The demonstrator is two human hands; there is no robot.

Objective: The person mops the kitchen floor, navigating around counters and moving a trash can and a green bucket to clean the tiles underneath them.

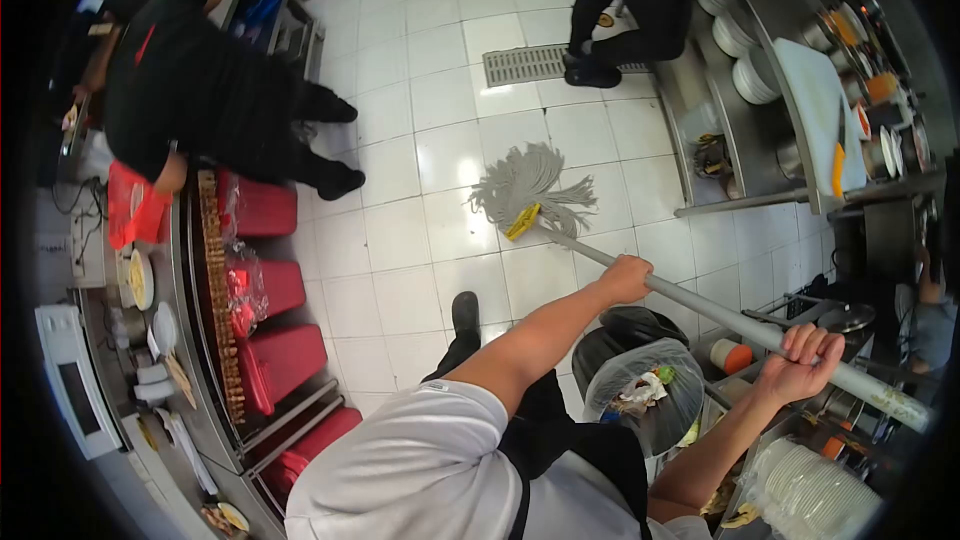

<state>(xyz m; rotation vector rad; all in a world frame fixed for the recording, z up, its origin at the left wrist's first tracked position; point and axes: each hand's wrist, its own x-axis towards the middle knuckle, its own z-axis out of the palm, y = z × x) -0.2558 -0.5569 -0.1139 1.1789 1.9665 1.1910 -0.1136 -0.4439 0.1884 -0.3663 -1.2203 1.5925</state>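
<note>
A string mop (535, 185) with grey strands and a yellow clamp (523, 222) lies spread on the white tiled floor. Its long grey handle (715, 310) slants up toward the lower right. My left hand (626, 280) is wrapped round the handle's lower part, nearer the mop head. Higher up, my right hand (803, 358) grips the same handle, close to its top end. Below the handle, between my arms, stands a bin lined with a clear bag (650, 390) with food waste inside.
At left, a person in black (190, 90) stands by a counter with red bins (285, 365) beneath. Another person's legs (630, 10) stand near the floor drain (525, 65). On the right, shelves hold stacked plates (755, 77); a knife (838, 160) lies on a white cutting board (815, 105).
</note>
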